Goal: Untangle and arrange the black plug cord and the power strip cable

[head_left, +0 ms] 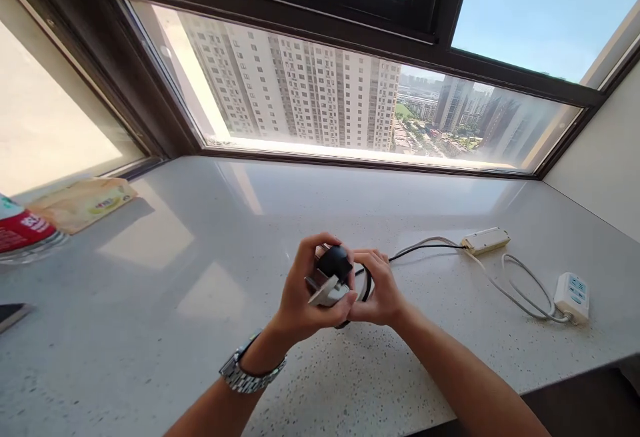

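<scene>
Both my hands meet above the middle of a pale speckled stone counter (200, 277). My left hand (305, 293), with a metal watch on its wrist, grips a small black and grey device (331, 275). My right hand (383, 290) holds the same device from the right side, fingers curled around it and around a loop of black cable (367, 283). The black cable (425, 247) runs from the device to a small white adapter box (485, 240) lying on the counter.
A grey cord (520, 290) leads from the adapter box to a white power strip (573, 295) near the right edge. A yellow packet (83, 202) and a red-labelled container (23, 230) sit at far left. A dark flat object (11, 314) lies at the left edge. Large windows rise behind.
</scene>
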Tool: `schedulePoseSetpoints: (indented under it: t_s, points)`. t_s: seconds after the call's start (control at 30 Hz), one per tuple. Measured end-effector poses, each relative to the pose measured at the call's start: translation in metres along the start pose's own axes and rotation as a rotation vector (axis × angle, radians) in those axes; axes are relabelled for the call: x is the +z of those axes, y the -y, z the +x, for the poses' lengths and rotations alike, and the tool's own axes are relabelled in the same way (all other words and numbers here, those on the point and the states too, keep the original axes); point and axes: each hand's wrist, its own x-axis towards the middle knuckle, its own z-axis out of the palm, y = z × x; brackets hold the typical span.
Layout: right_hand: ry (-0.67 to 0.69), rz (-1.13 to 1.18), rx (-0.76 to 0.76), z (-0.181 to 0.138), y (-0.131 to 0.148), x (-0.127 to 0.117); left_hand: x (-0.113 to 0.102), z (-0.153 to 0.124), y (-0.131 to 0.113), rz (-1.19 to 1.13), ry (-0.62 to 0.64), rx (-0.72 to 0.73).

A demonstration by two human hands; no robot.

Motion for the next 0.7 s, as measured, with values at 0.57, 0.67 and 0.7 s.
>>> schedulePoseSetpoints:
  t_s: [0.57, 0.67, 0.7]
  points:
    - [-0.113, 0.050, 0.112, 0.004, -0.041, -0.053, -0.039, 0.039, -0.017, -0.369, -0.588, 0.202]
    - [-0.177, -0.085, 0.103, 0.000, -0.049, -0.052, -0.028, 0.037, 0.003, -0.415, -0.560, 0.036]
    - [-0.224, -0.120, 0.124, -0.002, -0.051, -0.049, -0.024, 0.036, 0.010, -0.425, -0.535, -0.012]
